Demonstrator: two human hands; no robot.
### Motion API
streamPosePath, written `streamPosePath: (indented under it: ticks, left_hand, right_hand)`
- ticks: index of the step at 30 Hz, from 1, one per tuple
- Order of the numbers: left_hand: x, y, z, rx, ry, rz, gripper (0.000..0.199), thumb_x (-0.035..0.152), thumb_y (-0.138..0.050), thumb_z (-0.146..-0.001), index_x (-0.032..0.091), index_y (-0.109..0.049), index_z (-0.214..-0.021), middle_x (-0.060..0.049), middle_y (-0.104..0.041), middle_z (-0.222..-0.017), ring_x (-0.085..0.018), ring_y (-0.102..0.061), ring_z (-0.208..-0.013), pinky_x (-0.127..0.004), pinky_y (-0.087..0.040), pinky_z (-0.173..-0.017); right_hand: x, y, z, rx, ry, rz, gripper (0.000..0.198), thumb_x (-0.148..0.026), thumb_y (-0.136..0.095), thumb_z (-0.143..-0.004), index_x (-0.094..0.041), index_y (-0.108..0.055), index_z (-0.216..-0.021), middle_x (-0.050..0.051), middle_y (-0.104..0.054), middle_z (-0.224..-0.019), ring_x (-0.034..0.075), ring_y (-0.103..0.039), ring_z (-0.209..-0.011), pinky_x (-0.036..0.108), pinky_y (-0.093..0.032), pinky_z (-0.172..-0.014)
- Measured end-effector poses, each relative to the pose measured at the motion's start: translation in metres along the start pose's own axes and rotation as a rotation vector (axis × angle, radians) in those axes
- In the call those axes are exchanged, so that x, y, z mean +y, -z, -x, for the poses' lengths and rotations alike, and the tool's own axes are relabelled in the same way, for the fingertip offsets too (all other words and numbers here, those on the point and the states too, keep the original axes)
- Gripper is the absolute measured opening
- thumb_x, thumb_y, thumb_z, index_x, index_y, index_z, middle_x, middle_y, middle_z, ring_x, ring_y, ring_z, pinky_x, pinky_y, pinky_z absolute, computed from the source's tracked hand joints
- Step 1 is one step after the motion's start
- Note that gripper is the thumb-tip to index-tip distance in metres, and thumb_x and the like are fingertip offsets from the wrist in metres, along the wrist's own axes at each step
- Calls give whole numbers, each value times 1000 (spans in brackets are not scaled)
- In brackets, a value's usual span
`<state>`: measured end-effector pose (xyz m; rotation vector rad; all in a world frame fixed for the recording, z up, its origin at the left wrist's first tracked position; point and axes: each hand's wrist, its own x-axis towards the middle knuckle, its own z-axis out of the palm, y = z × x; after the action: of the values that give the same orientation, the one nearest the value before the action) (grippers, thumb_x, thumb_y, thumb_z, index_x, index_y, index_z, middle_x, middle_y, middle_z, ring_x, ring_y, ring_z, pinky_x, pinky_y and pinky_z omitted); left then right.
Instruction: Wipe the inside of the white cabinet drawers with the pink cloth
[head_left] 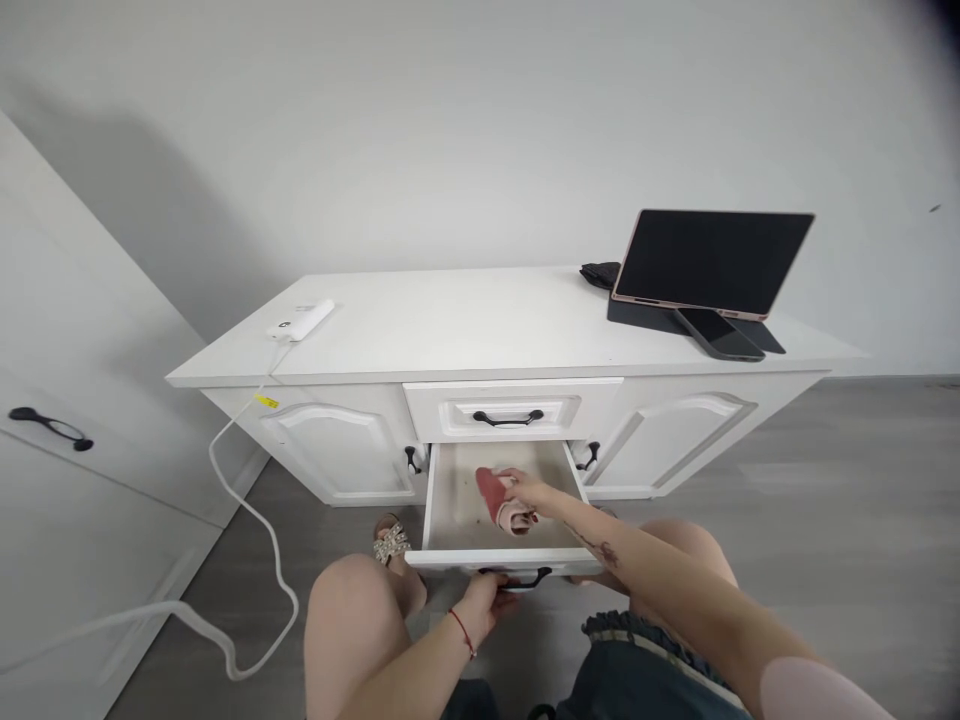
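Should the left hand (484, 597) shove while the right hand (524, 492) reaches in, the shallow white rectangular drawer (452, 505) could slide back under those right fingers and pinch the wrist against the cabinet edge; a hard tug could instead pull it off its runners. A loose hold would let the folded red and pale-pink soft cloth bundle (492, 492) unroll. That bundle lies inside the drawer, directly beneath the right fingers, which are clamped on it: plain red on the side away from the palm, paler and rolled below the fingertips. Whether it is one piece or two is too small to tell. The left fingers curl around the left end of the curved black handle (531, 580).
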<state>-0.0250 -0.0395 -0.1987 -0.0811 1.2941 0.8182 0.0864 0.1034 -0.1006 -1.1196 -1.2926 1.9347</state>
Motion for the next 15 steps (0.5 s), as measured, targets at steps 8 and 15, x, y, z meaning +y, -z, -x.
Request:
streamPosePath:
  ticks: [8, 15]
  left_hand:
    - [-7, -3, -3, 76, 18, 25, 19, 7, -53, -69, 23, -58, -78, -14, -70, -84, -21, -68, -63, -33, -54, -64]
    - [-19, -2, -13, 70, -15, 49, 25, 17, -63, -61, 26, -59, -84, -15, -69, -89, -28, -69, -88, -42, -52, -86]
  right_hand:
    - [38, -36, -47, -608, 226, 847, 43, -4, -62, -64, -20, -73, -101, 3, -69, -109, 20, -60, -98, 30, -45, -88]
    - [59, -31, -49, -668, 799, 1556, 40, -19, -46, -90, -31, -60, -125, 10, -56, -134, 27, -54, -108, 43, -40, -87]
